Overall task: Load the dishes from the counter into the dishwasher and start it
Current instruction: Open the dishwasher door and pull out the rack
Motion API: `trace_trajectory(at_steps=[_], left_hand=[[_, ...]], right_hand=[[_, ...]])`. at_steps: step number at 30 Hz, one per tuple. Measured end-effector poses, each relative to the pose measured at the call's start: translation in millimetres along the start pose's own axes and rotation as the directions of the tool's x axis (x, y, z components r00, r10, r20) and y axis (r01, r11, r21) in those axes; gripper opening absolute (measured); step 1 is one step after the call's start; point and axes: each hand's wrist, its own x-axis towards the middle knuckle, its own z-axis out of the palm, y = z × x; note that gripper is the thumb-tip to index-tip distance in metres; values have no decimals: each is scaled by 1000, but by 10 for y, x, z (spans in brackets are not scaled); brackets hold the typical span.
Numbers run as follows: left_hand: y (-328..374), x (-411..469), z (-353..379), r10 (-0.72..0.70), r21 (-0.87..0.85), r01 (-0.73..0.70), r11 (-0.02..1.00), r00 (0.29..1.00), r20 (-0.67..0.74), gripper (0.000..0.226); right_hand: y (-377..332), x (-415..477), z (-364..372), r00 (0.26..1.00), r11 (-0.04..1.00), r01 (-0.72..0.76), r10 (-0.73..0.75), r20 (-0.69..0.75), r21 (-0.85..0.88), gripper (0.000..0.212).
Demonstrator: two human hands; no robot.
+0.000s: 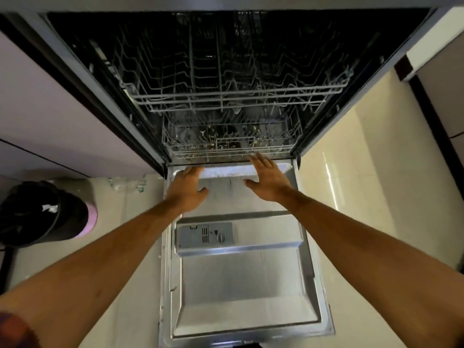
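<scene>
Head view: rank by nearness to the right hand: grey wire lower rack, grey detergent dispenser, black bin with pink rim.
1. Grey wire lower rack, just beyond the fingertips of the right hand.
2. Grey detergent dispenser, on the open door below.
3. Black bin with pink rim, on the floor far left.

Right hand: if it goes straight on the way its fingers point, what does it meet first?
Probably the front rail of the lower rack, just ahead of the right hand. Depth is unclear, so it could pass just above that rail.
</scene>
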Motion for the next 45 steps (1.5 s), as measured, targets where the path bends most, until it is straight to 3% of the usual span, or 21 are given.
trace_trajectory(at_steps=[3,7,12,20,26,45], left_hand=[[119,494,13,28,47,-25,999,997,-73,72],[188,1192,182,110,197,-96,976,992,-58,91],[87,1591,500,-16,249,21,968,1000,-23,106],[-109,1752,751,-31,56,32,998,999,-15,104],[-93,1449,721,-41,119,32,992,997,69,95],[-74,-330,1263,-27,136,-2,991,977,210,95]], right_hand=[[10,494,-65,998,997,42,-45,-54,-65,84],[6,1105,-73,991,993,33,-47,-127,-111,93],[95,1572,249,999,992,8,-15,-51,-126,100],[195,1574,430,992,985,1,-23,-124,-174,97],[178,1292,474,991,988,-1,-20,-136,-153,79],[196,-528,1258,998,993,-46,40,-53,-112,79]])
